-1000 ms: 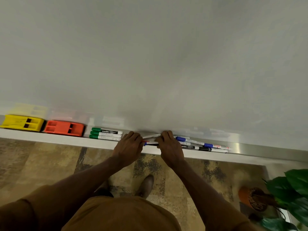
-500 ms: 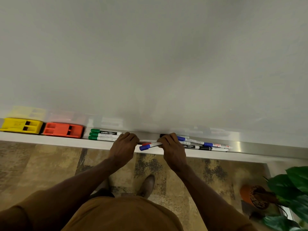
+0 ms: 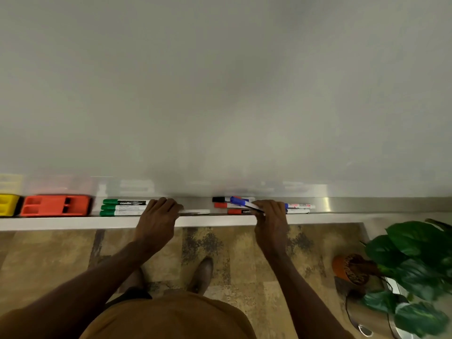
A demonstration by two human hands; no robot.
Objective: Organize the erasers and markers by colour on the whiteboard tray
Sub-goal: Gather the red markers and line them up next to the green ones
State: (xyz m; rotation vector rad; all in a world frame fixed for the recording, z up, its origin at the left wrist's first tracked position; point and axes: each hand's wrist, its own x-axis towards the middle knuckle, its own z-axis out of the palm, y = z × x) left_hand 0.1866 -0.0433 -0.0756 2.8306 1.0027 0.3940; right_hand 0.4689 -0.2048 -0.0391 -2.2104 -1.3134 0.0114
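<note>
While the blue-capped marker (image 3: 241, 203) is pinched in the curled fingers of the right hand (image 3: 271, 217), it is held tilted, its glossy cap raised to the left of the knuckles and its slim white barrel hidden under them. Just beyond that cap, a black-capped marker (image 3: 220, 199) and two red-capped markers (image 3: 221, 205) are laid flat in the brushed-metal whiteboard tray (image 3: 342, 204). Two further markers (image 3: 299, 211) with white barrels are seen just right of the same hand. The left hand (image 3: 157, 216) is set over the tray with fingers curled; a white barrel (image 3: 195, 212) projects from under it to its right, though whether it is gripped cannot be told. Touching the left side of this hand, three green-capped markers (image 3: 122, 207) are laid parallel, and further left a blocky orange eraser (image 3: 55, 205) of moulded plastic and a yellow eraser (image 3: 8, 204) are set side by side
</note>
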